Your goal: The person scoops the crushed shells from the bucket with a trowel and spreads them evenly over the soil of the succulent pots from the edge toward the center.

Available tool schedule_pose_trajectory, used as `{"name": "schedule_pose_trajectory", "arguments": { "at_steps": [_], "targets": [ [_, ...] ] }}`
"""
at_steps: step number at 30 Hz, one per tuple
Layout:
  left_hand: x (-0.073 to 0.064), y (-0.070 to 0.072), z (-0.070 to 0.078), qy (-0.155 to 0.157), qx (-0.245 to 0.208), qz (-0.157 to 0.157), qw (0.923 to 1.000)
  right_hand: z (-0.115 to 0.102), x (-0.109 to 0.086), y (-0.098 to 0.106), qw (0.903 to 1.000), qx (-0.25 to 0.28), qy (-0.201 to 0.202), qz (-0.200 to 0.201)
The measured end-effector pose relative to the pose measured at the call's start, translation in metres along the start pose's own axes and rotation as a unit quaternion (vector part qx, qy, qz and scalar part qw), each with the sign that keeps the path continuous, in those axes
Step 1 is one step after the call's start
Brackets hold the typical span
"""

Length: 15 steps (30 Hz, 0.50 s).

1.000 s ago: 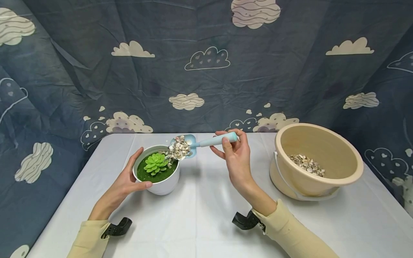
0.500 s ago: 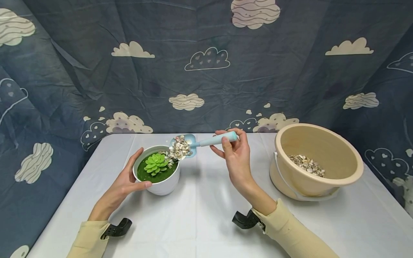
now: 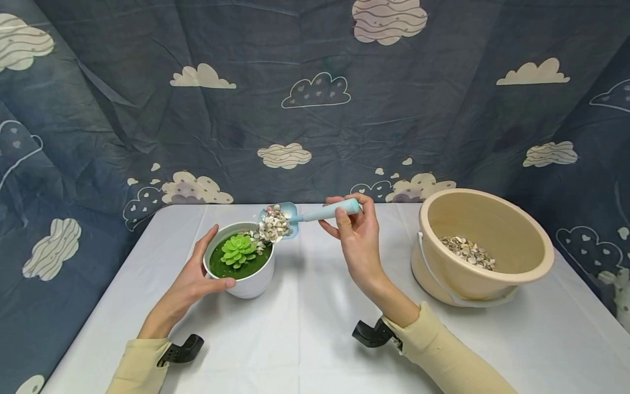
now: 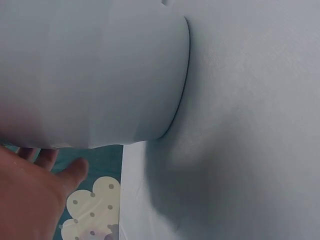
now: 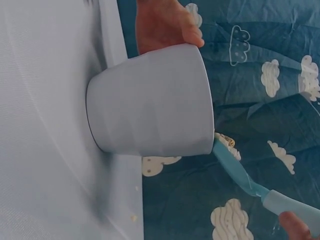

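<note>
My left hand [image 3: 194, 279] grips a white flowerpot [image 3: 256, 282] from its left side, thumb at the near rim and fingers round the far side. Green moss-like filling [image 3: 223, 268] and a bright green succulent [image 3: 238, 251] show inside it. In my right hand [image 3: 361, 246], a light blue trowel [image 3: 327, 212] is pinched by its handle. Its blade, heaped with small shells [image 3: 274, 224], lies over the pot's back-right rim. Some shells lie beside the succulent, next to the blade. The right wrist view shows the trowel's blade [image 5: 232, 167] tilted down right at the rim.
On the right stands a beige bucket [image 3: 438, 273] with a pale handle hanging at its front and more shells [image 3: 467, 251] at the bottom. White cloth covers the table [image 3: 305, 339]. A dark cloud-print curtain [image 3: 315, 137] hangs behind the table's far edge.
My right hand and the trowel have shifted slightly left and up. The pot and left hand stay almost where they were, and the bucket has not moved.
</note>
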<state>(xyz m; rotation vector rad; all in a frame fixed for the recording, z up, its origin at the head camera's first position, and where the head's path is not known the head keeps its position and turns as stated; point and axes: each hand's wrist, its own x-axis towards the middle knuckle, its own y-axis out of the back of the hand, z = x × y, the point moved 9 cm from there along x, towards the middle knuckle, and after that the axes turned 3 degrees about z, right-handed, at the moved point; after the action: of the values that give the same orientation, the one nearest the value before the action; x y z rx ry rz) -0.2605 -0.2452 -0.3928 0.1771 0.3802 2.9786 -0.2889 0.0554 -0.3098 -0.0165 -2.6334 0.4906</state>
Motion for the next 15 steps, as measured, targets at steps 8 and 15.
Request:
{"name": "schedule_pose_trajectory", "arguments": {
  "at_steps": [8, 15],
  "targets": [
    [0.0001, -0.0023, 0.0012, -0.004, -0.048, -0.023, 0.9986, -0.0008, 0.0, 0.0, 1.0, -0.003, 0.003, -0.001],
    [-0.0004, -0.0027, 0.001, -0.002, -0.052, -0.022, 0.9984, -0.0012, -0.0006, -0.001, 1.0, -0.002, 0.004, -0.003]
  ]
}}
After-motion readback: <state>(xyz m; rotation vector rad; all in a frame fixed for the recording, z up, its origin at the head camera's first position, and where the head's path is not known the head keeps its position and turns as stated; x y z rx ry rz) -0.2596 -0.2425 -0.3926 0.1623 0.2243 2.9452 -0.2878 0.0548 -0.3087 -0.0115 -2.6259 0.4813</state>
